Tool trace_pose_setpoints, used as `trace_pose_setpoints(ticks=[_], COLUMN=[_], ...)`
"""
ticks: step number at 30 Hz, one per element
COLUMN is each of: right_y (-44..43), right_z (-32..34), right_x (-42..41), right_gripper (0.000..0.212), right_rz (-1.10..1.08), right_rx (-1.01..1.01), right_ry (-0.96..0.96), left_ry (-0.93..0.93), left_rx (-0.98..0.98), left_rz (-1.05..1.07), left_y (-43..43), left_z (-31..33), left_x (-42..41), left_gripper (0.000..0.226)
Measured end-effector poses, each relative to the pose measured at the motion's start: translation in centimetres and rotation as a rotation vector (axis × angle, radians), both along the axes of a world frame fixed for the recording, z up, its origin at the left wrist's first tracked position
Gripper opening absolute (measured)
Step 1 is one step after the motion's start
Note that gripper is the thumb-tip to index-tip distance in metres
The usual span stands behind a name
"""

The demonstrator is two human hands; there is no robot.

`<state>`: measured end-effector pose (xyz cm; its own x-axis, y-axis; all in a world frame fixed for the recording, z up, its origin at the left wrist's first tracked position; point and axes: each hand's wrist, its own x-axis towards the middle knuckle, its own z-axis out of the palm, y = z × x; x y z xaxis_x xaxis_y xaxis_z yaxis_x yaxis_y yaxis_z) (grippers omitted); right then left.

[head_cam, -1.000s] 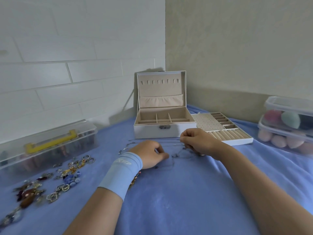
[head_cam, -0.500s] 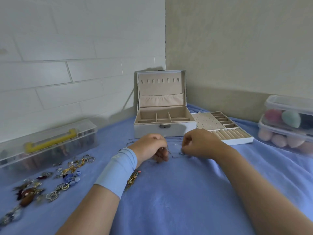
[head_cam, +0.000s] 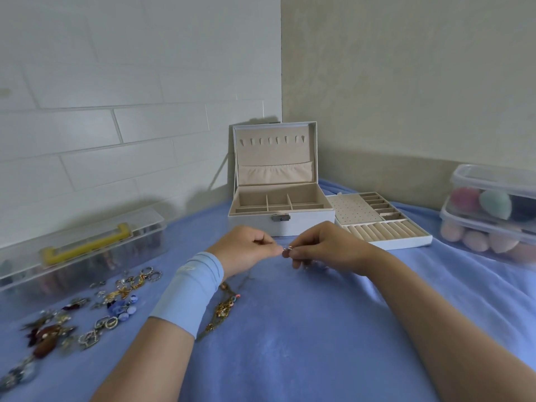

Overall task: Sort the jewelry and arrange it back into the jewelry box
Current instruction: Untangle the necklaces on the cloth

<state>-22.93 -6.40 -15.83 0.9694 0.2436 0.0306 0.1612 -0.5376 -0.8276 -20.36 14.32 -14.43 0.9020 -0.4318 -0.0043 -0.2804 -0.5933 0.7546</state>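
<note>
Fingers of left hand curled tight, thumb and forefinger tips pinching one side of a small silver jewelry piece. The right hand mirrors it: fingers curled, tips pinching the other side. Piece is too small to tell ring from clasp. Both hands knuckles-up, tips nearly meeting, low over the blue fleece blanket; cannot tell whether they touch it. They sit right in front of the latch of the white jewelry box. Forearms enter from the bottom edge and converge. Left wrist wears a light-blue wristband; right forearm bare.

Box: lid upright near the wall corner, beige lining, a row of hooks and a gathered pocket inside the lid, base split into beige compartments. Just beside the box's right side lies a white lift-out tray, flat on the blanket: perforated earring panel, small slots, ring rolls along its near edge.

Next to the wristband lies a gold chain with pink bits, partly hidden by the left forearm. Well left of the hands, a loose jewelry pile: rings, blue beads, dark red stones. Behind it, a long clear plastic case with yellow handle along the white brick wall. Far right: two stacked clear lidded tubs holding coloured makeup sponges.
</note>
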Motion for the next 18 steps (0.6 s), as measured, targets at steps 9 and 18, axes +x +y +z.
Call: trace_pose_setpoints(ticks=[9, 18], right_y=[-0.23, -0.11], right_z=[-0.25, 0.4], right_x=[0.03, -0.28], right_gripper=[0.013, 0.019], right_rz=[-0.033, -0.102], right_rx=[0.064, -0.002], right_ry=[0.072, -0.016], left_ry=[0.009, 0.117], left_rx=[-0.048, -0.197], left_rz=[-0.002, 0.081], left_y=[0.91, 0.67], left_z=[-0.28, -0.44], left_x=[0.49, 0.82], left_gripper=[0.021, 0.023])
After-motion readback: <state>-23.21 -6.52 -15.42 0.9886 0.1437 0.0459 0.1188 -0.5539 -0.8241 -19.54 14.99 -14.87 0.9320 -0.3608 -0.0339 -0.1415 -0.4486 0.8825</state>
